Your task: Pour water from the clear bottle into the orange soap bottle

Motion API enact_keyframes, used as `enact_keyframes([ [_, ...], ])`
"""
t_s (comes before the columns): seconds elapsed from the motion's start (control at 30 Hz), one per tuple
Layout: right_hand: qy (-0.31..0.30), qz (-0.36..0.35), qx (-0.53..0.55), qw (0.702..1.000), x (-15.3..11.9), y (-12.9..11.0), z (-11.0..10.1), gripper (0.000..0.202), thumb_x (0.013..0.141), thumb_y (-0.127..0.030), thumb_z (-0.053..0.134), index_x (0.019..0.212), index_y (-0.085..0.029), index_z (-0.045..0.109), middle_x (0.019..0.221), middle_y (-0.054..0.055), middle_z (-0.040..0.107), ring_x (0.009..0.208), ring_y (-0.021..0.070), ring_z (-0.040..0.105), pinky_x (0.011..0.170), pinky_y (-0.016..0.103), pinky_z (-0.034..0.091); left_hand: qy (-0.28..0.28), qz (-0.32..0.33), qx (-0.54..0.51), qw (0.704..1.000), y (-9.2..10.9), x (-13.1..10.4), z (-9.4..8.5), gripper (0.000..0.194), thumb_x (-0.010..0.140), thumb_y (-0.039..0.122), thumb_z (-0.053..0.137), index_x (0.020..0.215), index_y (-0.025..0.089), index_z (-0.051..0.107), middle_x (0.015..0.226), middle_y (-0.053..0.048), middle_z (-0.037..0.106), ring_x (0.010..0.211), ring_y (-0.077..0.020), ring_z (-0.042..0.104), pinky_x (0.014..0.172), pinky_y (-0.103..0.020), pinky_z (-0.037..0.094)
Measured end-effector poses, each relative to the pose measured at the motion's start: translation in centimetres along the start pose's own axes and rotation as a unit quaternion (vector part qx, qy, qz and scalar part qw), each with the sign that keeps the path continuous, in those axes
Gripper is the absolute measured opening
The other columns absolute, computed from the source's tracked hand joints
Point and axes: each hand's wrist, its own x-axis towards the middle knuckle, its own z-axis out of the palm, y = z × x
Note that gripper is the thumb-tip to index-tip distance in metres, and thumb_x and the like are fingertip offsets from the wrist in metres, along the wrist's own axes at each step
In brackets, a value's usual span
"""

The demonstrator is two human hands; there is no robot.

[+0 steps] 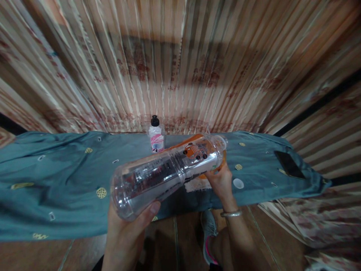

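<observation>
A large clear plastic bottle with printed lettering and an orange picture lies slanted across the middle of the view, above the cloth. My left hand is closed around its wide base, thumb along the lower side. The bottle's neck points up and to the right. Beneath the neck, my right hand is closed on an orange object mostly hidden behind the bottle, so its kind cannot be made out. A ragged pale patch shows under the bottle. Beyond the bottle stands a small pump-top bottle with a black cap and pink label.
A teal patterned cloth covers the narrow table. On its right are a white round disc and a dark phone. Pleated curtains hang close behind and beside the table. A shoe rests on the tiled floor below.
</observation>
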Motion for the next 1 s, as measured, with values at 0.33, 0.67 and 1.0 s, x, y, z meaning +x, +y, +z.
enact_keyframes([
  [0.33,-0.003,0.009,0.002,1.000,0.04,-0.25,-0.06,0.067,0.071,-0.056,0.083,0.124,-0.017,0.069,0.094,0.013,0.084,0.085,0.0364,0.082,0.076,0.045,0.067,-0.004,-0.002,0.001,1.000,-0.13,-0.02,-0.25,0.059,0.080,0.031,0.101,0.133,0.030,0.074,0.127,-0.009,0.081,0.128,-0.0336,0.076,0.113,-0.049,0.064],
  [0.67,0.002,0.013,-0.004,1.000,0.06,-0.37,-0.07,0.067,0.069,-0.060,0.080,0.121,-0.019,0.070,0.092,0.011,0.084,0.082,0.0347,0.081,0.072,0.042,0.065,-0.015,-0.001,0.002,1.000,-0.15,0.08,-0.23,0.059,0.080,0.032,0.100,0.132,0.028,0.073,0.129,-0.010,0.080,0.128,-0.0354,0.077,0.113,-0.054,0.064],
  [1.0,-0.005,0.015,0.001,1.000,0.05,-0.49,-0.21,0.058,0.070,-0.053,0.085,0.116,-0.022,0.068,0.090,0.008,0.084,0.079,0.0324,0.081,0.071,0.040,0.064,-0.008,-0.011,-0.014,1.000,-0.40,0.24,-0.09,0.057,0.080,0.031,0.099,0.131,0.028,0.074,0.116,-0.008,0.084,0.124,-0.0357,0.078,0.118,-0.058,0.059],
])
